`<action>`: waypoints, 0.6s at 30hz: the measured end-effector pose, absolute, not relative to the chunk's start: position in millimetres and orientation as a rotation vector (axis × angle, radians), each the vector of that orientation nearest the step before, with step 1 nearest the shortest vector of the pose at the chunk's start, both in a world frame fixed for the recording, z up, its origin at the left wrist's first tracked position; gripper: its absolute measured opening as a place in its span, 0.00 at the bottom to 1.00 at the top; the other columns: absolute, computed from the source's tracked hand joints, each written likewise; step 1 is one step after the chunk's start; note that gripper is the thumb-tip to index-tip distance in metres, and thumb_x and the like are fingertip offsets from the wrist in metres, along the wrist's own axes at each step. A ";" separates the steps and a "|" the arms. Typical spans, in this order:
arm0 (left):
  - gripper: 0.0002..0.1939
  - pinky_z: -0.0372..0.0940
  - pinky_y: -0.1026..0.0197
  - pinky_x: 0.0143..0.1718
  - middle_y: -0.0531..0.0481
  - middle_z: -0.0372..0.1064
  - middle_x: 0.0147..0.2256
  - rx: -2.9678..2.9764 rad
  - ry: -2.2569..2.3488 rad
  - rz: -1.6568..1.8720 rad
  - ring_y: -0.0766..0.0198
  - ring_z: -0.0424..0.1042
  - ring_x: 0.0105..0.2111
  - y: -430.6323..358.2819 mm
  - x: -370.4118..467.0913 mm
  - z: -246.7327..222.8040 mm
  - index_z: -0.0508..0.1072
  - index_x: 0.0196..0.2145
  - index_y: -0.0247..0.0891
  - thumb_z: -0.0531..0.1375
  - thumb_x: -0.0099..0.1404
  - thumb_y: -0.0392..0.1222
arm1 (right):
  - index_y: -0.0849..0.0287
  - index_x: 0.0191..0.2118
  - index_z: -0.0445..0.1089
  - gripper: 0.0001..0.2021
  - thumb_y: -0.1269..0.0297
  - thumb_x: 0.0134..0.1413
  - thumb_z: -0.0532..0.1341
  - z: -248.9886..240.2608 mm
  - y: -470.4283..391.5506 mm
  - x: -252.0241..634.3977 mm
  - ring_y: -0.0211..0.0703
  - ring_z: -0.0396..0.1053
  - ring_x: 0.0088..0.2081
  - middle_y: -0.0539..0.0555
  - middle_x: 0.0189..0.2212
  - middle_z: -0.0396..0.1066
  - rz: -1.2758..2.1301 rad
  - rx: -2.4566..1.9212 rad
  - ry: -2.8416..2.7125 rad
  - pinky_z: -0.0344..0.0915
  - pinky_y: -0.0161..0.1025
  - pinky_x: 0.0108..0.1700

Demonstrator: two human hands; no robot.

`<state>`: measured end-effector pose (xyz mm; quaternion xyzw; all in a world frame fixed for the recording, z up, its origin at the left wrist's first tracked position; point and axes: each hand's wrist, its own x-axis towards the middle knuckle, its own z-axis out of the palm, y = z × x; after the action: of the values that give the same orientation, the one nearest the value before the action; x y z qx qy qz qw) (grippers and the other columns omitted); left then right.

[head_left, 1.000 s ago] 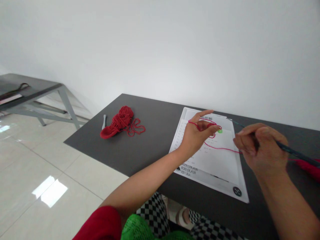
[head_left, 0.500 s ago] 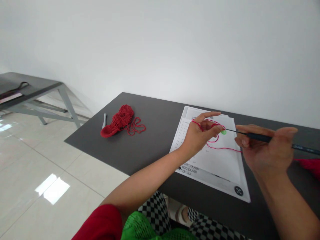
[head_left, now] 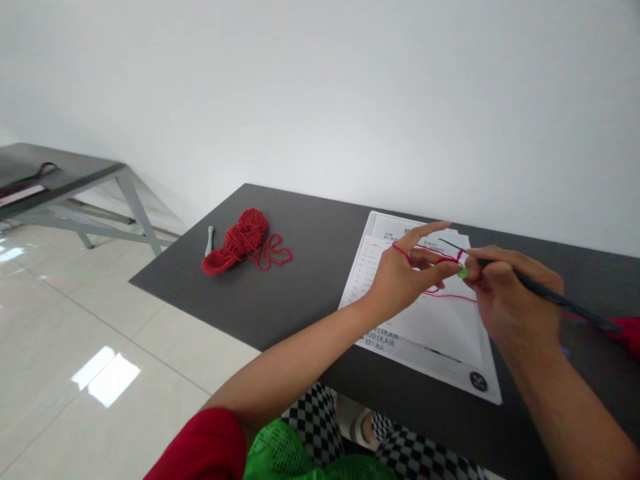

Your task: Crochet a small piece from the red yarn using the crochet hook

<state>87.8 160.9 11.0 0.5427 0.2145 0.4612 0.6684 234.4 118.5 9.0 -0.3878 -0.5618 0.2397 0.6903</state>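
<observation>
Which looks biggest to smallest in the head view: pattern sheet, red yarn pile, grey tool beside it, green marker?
1. pattern sheet, largest by far.
2. red yarn pile.
3. grey tool, a thin short stick.
4. green marker, a small dot between left hand and right hand, partly hidden, so its true size is unsure.

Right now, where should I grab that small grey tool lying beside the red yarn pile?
Pinch the grey tool across its slim middle shaft, coming from above on its left side: it lies flat on the table, and the red yarn pile crowds its right.
</observation>
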 end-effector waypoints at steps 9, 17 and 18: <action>0.51 0.70 0.67 0.31 0.59 0.76 0.25 1.198 0.405 0.970 0.71 0.74 0.23 156.8 88.0 11.8 0.57 0.68 0.49 0.73 0.50 0.38 | 0.44 0.51 0.76 0.15 0.51 0.59 0.70 -11.6 118.3 239.9 0.39 0.67 0.36 0.53 0.41 0.72 0.312 -0.969 -1.322 0.60 0.36 0.36; 0.54 0.70 0.66 0.31 0.59 0.75 0.24 1.302 0.527 0.968 0.69 0.73 0.24 156.2 86.3 12.4 0.47 0.71 0.47 0.72 0.54 0.43 | 0.47 0.42 0.79 0.10 0.61 0.52 0.73 0.3 116.5 235.4 0.38 0.71 0.34 0.53 0.38 0.73 0.388 -0.958 -1.298 0.65 0.32 0.36; 0.54 0.70 0.66 0.32 0.58 0.75 0.24 1.338 0.533 0.968 0.69 0.73 0.24 156.4 86.2 11.4 0.46 0.71 0.47 0.71 0.55 0.44 | 0.47 0.41 0.79 0.10 0.61 0.51 0.73 1.8 116.3 235.0 0.38 0.71 0.34 0.53 0.37 0.73 0.431 -0.947 -1.298 0.66 0.32 0.36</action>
<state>86.2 156.4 11.4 0.5880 0.2345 0.4256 0.6467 235.0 116.3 1.8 -0.4207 -0.5766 0.1915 0.6737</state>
